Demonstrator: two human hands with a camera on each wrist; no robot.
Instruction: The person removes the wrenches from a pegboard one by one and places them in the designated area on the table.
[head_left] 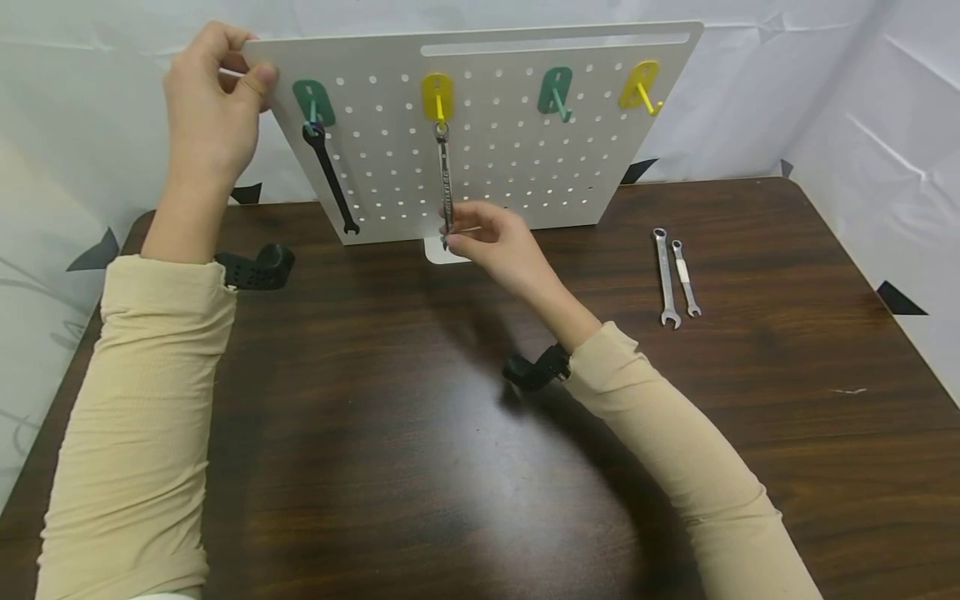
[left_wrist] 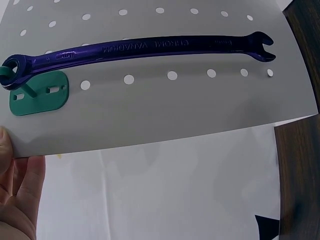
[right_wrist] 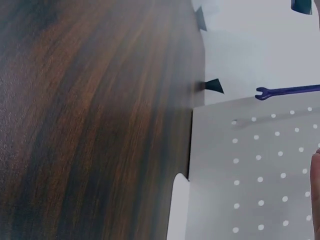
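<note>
My left hand (head_left: 213, 117) grips the upper left corner of a white pegboard (head_left: 510, 150), thumb on the front face. Close to it, a dark combination wrench (left_wrist: 150, 49) hangs by its ring end from a green hook (left_wrist: 40, 95); in the left wrist view it looks purple. Lower down, my right hand (head_left: 506, 250) pinches the bottom end of a silver combination wrench (head_left: 446, 179). The upper ring of that wrench is on a yellow hook (head_left: 437, 93). Only a sliver of right finger (right_wrist: 316, 185) shows in the right wrist view, and the silver wrench is hidden there.
Two more silver wrenches, a longer one (head_left: 665, 279) and a shorter one (head_left: 686, 279), lie on the brown table (head_left: 375, 417) at right. A second green hook (head_left: 556, 93) and a second yellow hook (head_left: 641, 86) hold nothing. White sheeting (head_left: 847, 108) stands behind.
</note>
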